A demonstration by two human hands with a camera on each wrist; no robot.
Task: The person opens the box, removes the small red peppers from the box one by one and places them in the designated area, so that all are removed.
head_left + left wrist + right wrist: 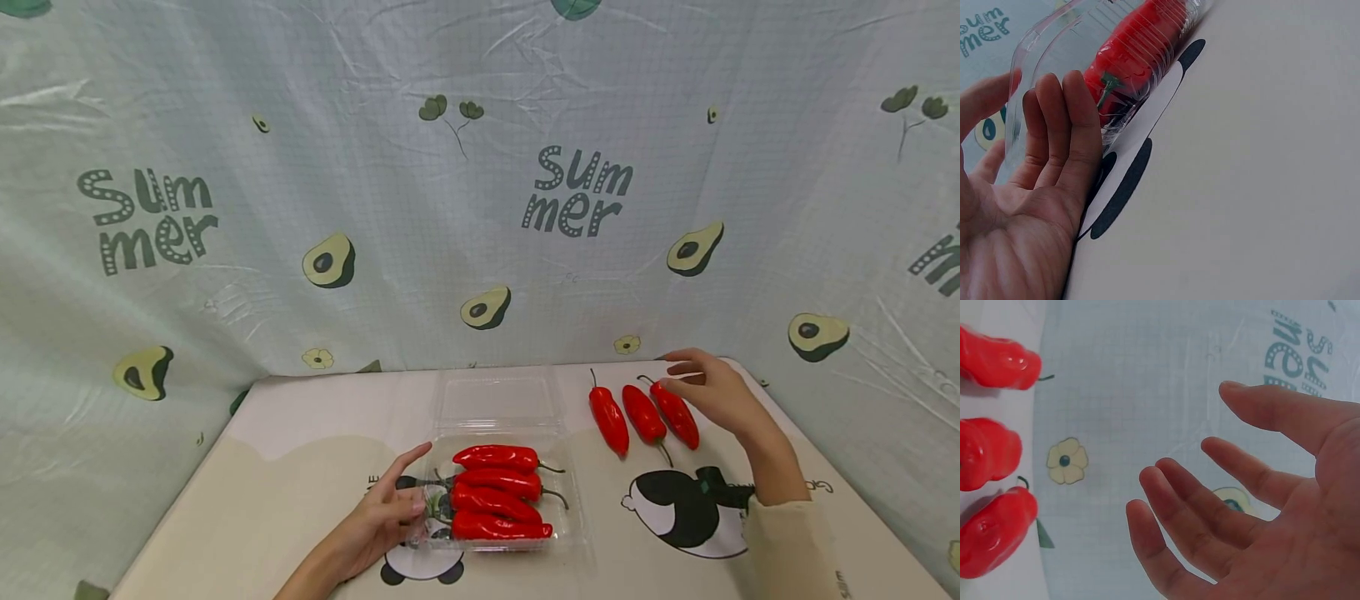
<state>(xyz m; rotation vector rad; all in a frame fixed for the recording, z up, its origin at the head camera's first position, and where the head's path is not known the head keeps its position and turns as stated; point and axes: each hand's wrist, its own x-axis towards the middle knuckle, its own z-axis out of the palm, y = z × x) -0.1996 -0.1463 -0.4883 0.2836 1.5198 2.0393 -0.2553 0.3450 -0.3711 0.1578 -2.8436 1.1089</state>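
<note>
A clear plastic container (573, 500) stands in the middle of the table with its lid (498, 402) folded back. Several red peppers (495, 498) lie in it side by side. My left hand (378, 521) is at the container's left wall, fingertips against the plastic; the left wrist view shows its fingers (1054, 125) gently bent, not wrapped round anything. To the right, three more red peppers lie in a row: a left one (609, 421), a middle one (643, 414) and a right one (677, 417). My right hand (716, 392) hovers over the right one's stem end, fingers spread, nothing between them.
The pale tablecloth (300, 508) carries printed cartoon animals, one print (686, 512) below the loose peppers. Behind the table's far edge hangs a light curtain (420, 208) printed with avocados and lettering, which also encloses both sides.
</note>
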